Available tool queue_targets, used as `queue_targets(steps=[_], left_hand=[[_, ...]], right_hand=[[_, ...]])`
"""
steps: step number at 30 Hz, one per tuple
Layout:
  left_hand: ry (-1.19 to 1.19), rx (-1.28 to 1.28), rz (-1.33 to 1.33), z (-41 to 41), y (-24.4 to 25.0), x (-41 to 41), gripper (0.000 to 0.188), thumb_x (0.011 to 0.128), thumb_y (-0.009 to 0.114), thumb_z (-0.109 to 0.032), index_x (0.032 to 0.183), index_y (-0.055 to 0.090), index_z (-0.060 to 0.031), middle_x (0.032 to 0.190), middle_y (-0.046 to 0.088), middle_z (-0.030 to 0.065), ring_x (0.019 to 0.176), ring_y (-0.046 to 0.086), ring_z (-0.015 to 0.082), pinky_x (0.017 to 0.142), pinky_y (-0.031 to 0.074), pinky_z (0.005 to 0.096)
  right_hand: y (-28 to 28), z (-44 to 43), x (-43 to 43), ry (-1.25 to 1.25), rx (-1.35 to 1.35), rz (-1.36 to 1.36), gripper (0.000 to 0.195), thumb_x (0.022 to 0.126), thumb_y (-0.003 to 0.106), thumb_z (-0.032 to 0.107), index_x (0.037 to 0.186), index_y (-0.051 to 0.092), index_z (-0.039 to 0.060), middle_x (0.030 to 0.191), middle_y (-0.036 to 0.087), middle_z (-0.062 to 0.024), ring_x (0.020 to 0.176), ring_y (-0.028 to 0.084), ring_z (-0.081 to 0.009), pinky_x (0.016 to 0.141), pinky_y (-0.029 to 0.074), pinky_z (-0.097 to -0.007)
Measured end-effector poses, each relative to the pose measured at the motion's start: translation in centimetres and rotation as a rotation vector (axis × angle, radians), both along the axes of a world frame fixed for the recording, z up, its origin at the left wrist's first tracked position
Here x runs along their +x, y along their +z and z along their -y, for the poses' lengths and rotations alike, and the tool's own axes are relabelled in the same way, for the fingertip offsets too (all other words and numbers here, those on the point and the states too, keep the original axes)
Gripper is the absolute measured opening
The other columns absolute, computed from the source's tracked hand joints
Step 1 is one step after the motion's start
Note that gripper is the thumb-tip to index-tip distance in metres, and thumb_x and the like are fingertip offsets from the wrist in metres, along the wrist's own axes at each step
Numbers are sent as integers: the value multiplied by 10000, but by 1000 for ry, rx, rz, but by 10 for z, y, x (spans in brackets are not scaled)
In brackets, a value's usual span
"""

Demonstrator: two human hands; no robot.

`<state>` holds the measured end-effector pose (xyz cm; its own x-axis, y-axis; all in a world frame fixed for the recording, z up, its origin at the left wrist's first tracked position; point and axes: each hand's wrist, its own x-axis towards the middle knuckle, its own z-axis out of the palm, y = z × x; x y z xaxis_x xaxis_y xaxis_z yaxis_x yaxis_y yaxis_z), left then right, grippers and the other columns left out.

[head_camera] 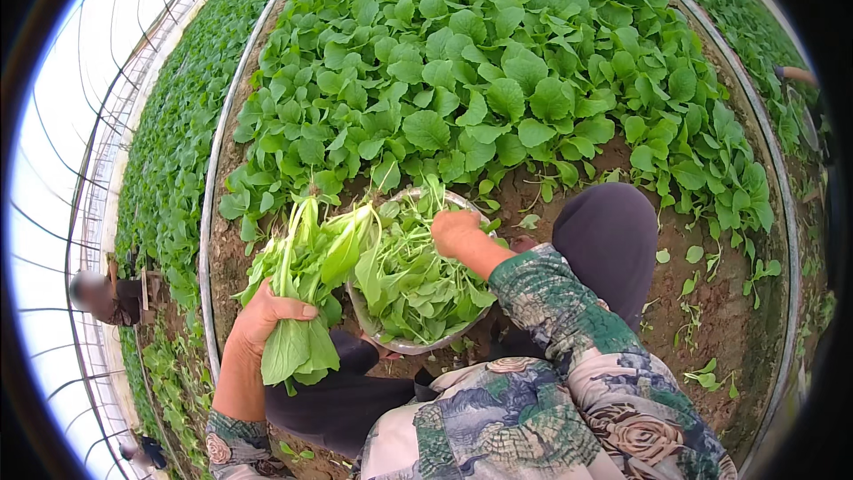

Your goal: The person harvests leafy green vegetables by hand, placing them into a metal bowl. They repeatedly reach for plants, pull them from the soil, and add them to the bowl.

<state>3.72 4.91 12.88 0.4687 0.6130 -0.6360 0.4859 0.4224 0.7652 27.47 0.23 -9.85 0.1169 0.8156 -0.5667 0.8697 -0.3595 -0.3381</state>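
My left hand (266,317) grips a bunch of leafy green vegetables (293,267), pale stems and roots upward and broad leaves hanging below the fist. Beside it stands a rounded container (426,349) with a light rim, heaped with loose small greens (426,300). My right hand (458,233) is curled over the container's far right side. A thin leafy sprig (434,192) sticks up from that hand; its fingertips are hidden from view. The container sits between my knees, close in front of me.
A dense bed of leafy plants (466,67) spreads ahead. Pulled seedlings (713,377) lie on bare soil (673,340) at right. Pale rails (212,213) border the bed. At left are another person (110,297) and the greenhouse frame (80,180). Another person's arm (796,75) shows far right.
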Motion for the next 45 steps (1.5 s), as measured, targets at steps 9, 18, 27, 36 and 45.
queue_targets(steps=[9,18,27,36,45], left_hand=[[-853,1572,-739,-20,-136,159,310,696,647,-92,955,484,-46,833,591,117,719,624,296,623,497,395],[-1237,2108,-756,-52,-221,196,269,831,527,-142,1073,541,-26,844,580,89,745,556,234,720,437,412],[-1285,2159,-608,-58,-192,206,312,796,552,-131,1086,533,-21,843,547,68,744,522,194,712,408,366],[-1206,2154,-607,-61,-144,162,339,773,546,-106,1108,540,-56,784,491,43,713,489,191,690,393,331],[-911,2253,-708,-33,-49,58,384,771,555,-89,1153,572,-54,913,544,126,819,541,268,780,442,401]], right_hand=[[-59,85,-115,357,387,-147,211,714,638,156,898,714,87,1003,620,-103,1014,534,-281,796,423,-452],[-37,57,-75,289,49,-270,223,743,667,144,958,712,106,981,692,-70,934,657,-260,795,450,-446],[-45,41,-83,263,31,-362,219,743,651,128,953,713,115,995,689,-69,951,651,-255,816,459,-448],[-41,26,-68,147,131,-553,275,783,673,224,1003,674,59,1032,674,-119,975,639,-300,847,493,-429],[13,20,-34,-448,272,-2400,766,732,786,369,1345,406,112,1346,463,-99,1220,470,-265,1011,390,-456]])
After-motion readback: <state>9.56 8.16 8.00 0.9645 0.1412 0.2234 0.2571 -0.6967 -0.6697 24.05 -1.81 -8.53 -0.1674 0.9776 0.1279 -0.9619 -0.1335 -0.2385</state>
